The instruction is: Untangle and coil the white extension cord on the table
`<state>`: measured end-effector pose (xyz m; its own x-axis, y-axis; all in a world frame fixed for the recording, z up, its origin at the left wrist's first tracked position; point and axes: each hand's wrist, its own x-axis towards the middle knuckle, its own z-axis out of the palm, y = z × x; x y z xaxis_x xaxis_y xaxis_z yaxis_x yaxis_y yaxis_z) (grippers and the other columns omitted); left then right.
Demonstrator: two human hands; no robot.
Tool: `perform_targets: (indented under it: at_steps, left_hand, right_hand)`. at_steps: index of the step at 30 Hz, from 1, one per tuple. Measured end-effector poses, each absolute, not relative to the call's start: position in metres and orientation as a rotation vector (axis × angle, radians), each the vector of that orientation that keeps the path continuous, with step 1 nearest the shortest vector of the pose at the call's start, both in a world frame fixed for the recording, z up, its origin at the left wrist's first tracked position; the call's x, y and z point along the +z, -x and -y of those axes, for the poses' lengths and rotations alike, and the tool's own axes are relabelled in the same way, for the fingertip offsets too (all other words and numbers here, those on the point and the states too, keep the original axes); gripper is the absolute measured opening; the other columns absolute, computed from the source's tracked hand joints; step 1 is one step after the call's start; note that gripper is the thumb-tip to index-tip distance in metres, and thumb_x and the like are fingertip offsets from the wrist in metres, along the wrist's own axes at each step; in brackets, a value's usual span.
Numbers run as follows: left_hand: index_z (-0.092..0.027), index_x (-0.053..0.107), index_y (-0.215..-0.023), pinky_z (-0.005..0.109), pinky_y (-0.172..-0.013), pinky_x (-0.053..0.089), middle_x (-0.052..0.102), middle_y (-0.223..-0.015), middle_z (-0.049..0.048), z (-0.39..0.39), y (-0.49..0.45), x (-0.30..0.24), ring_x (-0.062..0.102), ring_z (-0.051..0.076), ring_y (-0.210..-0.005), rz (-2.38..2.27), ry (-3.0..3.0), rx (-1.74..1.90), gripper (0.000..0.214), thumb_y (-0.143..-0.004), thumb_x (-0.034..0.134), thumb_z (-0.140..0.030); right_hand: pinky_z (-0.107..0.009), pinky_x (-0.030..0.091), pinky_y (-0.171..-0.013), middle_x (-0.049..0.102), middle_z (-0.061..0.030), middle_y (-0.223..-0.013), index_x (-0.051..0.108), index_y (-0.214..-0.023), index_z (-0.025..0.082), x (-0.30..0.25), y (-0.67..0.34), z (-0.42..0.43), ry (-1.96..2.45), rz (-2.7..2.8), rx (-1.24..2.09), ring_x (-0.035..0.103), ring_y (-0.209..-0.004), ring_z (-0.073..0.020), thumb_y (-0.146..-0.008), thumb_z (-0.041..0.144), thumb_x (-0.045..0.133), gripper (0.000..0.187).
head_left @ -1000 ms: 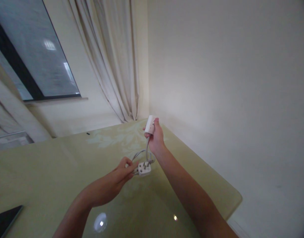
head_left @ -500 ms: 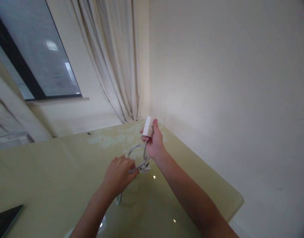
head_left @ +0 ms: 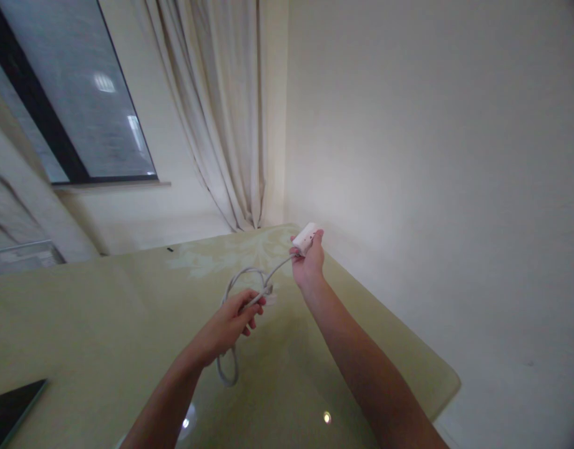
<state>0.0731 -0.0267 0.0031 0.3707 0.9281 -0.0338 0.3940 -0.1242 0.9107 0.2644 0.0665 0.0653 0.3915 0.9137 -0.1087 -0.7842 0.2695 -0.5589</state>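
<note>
My right hand [head_left: 309,263] is closed around a small white power strip [head_left: 306,237], whose socket holes face partly toward me. A grey-white cord [head_left: 281,264] runs from its lower end down to my left hand [head_left: 235,318]. The left fingers pinch the cord, which is looped loosely around that hand. One loop [head_left: 228,379] hangs below the wrist and another arches above it. Just beyond the left fingertips is a white plug [head_left: 270,299], blurred and partly hidden by the cord. Both hands are above the table.
A yellow-green, glossy table [head_left: 128,324] spreads beneath my hands and meets the wall [head_left: 432,187] at right. A dark flat device [head_left: 13,405] lies at the left edge. Near the back edge sits a small black piece [head_left: 170,249]. Curtains [head_left: 221,112] hang behind.
My right hand has moved right with the power strip, which now tilts more to the right. The cord between the hands is stretched out further, and my left hand has turned, showing its fingers.
</note>
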Motion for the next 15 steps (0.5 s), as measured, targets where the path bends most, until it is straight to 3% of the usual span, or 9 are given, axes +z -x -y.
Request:
perform_targets:
  at_steps: [4, 7, 12, 15]
  left_hand:
    - [-0.019, 0.071, -0.108, 0.025, -0.061, 0.040, 0.068, -0.101, 0.0056, 0.030, -0.079, 0.006, 0.050, 0.013, -0.069, -1.114, -1.487, 0.757, 0.048, -0.088, 0.059, -0.061]
    - [-0.019, 0.070, -0.109, 0.026, -0.060, 0.038, 0.070, -0.099, 0.0051, 0.030, -0.078, 0.003, 0.052, 0.014, -0.069, -1.125, -1.583, 0.697, 0.047, -0.088, 0.061, -0.060]
    - [-0.022, 0.059, -0.124, 0.032, -0.076, 0.047, 0.076, -0.102, 0.0079, 0.019, -0.064, -0.006, 0.069, 0.023, -0.087, -1.347, -1.998, 0.694, 0.033, -0.094, 0.057, -0.035]
    - [-0.023, 0.068, -0.109, 0.037, -0.089, 0.045, 0.078, -0.108, 0.0106, 0.011, -0.047, -0.011, 0.071, 0.028, -0.103, -1.602, -2.317, 0.540, 0.021, -0.098, 0.052, -0.026]
  right_hand:
    - [-0.015, 0.035, -0.035, 0.060, 0.0053, -0.072, 0.056, -0.103, 0.021, 0.062, -0.270, -0.073, 0.630, 0.235, 1.108, 0.066, -0.055, -0.0097, -0.106, 0.048, 0.046, 0.028]
    - [-0.015, 0.036, -0.035, 0.061, 0.0051, -0.071, 0.057, -0.103, 0.020, 0.061, -0.269, -0.073, 0.632, 0.407, 1.088, 0.067, -0.055, -0.0115, -0.099, 0.055, 0.057, 0.035]
    - [-0.021, 0.052, -0.046, 0.068, 0.0021, -0.082, 0.060, -0.108, 0.020, 0.053, -0.259, -0.067, 0.641, 0.945, 1.164, 0.068, -0.060, -0.0132, -0.078, 0.056, 0.081, 0.051]
    - [-0.022, 0.055, -0.058, 0.070, 0.0025, -0.085, 0.061, -0.103, 0.020, 0.040, -0.251, -0.068, 0.703, 1.146, 1.158, 0.065, -0.066, -0.0115, -0.068, 0.045, 0.090, 0.053]
